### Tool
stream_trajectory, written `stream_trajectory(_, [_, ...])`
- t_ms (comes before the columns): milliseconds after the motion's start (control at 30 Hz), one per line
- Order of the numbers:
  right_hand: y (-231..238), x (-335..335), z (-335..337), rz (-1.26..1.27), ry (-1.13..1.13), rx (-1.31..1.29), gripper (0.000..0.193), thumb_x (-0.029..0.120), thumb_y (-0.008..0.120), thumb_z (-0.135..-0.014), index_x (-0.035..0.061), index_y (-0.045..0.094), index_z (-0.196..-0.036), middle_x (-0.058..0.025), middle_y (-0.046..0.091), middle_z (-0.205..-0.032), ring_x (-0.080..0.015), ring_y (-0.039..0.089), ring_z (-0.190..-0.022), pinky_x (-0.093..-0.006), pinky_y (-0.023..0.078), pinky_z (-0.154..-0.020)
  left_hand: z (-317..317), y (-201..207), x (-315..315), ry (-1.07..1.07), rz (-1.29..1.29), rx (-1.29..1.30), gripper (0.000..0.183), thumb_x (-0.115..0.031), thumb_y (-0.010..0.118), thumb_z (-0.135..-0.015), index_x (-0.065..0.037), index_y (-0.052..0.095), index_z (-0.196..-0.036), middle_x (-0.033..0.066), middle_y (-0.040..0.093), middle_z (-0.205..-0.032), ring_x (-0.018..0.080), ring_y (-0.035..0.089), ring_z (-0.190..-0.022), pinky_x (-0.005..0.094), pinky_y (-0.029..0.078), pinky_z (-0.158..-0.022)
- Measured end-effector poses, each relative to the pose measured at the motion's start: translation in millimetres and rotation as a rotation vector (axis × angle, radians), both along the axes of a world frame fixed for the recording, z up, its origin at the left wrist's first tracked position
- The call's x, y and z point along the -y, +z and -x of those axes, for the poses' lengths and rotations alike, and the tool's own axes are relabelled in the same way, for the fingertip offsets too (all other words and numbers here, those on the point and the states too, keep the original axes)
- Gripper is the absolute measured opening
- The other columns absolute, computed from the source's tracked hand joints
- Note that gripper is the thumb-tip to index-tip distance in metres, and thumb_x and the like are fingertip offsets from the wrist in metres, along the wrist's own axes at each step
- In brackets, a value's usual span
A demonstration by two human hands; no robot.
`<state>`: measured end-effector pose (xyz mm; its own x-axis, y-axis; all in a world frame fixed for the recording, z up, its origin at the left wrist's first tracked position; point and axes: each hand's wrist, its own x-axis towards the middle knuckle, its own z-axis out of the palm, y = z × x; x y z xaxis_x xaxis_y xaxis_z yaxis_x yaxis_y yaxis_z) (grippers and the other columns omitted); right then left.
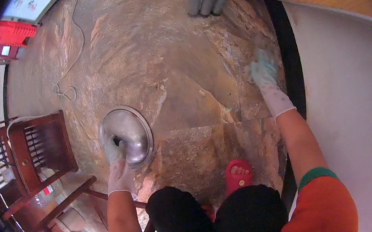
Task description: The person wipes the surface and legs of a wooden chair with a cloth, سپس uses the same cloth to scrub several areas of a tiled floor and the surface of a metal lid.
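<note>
The left hand's [114, 152] grip seems to pinch the dark knob [118, 142] of the metal lid [135, 129], likely because the smooth dome offers little else to hold. The lid is over the floor [183, 97], beside the wooden furniture [45, 139] toward its left edge. Near the floor's right edge, along the black skirting [290, 55], the gloved right hand [264, 69] blurs; I cannot tell its grip.

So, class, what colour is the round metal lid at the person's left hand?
The lid is shiny silver-grey, best seen in the head view.
</note>
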<state>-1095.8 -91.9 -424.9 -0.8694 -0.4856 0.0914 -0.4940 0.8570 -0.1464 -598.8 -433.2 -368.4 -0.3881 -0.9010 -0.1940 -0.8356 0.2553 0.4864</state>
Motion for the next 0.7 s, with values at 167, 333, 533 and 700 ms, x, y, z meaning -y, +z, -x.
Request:
stream_trajectory(167, [-11, 48, -10, 0.066, -0.218, 0.018, 0.056, 0.032, 0.049, -0.083, 0.011, 0.039, -0.134, -0.0145, 0.037, -0.14, -0.0339, 0.024, -0.133, -0.0472, 0.014, -0.109, 0, 11, -7, -0.12, 0.102, 0.187, 0.021, -0.01, 0.06, -0.075, -0.003, 0.06, -0.095, 0.015, 0.064, -0.093, 0.0309, 0.061, -0.086, 0.0396, 0.047, -0.077])
stream_trajectory(333, [19, 187, -59, -0.061, 0.089, 0.149, 0.053, 0.033, 0.046, -0.085, 0.0165, 0.038, -0.134, -0.0106, 0.032, -0.143, -0.0316, 0.025, -0.133, -0.0508, 0.015, -0.107, 1, 12, -9, -0.078, 0.139, 0.258, 0.033, -0.014, 0.063, -0.073, -0.007, 0.06, -0.105, 0.0152, 0.064, -0.096, 0.0313, 0.059, -0.095, 0.04, 0.044, -0.085])
stream_trajectory(533, [17, 288, -137, -0.074, 0.697, 0.056, 0.043, 0.022, 0.048, -0.083, 0.0152, 0.046, -0.126, -0.01, 0.04, -0.136, -0.031, 0.031, -0.128, -0.0555, 0.021, -0.103, 21, 7, -12, -0.06, 0.033, 0.439, 0.041, -0.019, 0.064, -0.075, -0.01, 0.055, -0.114, 0.0163, 0.06, -0.108, 0.0344, 0.058, -0.097, 0.0416, 0.044, -0.086])
stream_trajectory(700, [15, 212, -244, 0.101, 1.154, 0.165, 0.045, 0.019, 0.052, -0.08, 0.0153, 0.049, -0.125, -0.0086, 0.05, -0.127, -0.0304, 0.04, -0.122, -0.0559, 0.018, -0.106, 25, 20, -16, -0.033, -0.006, 0.386, 0.038, -0.018, 0.064, -0.075, -0.008, 0.057, -0.111, 0.0173, 0.056, -0.115, 0.035, 0.058, -0.097, 0.0427, 0.044, -0.086])
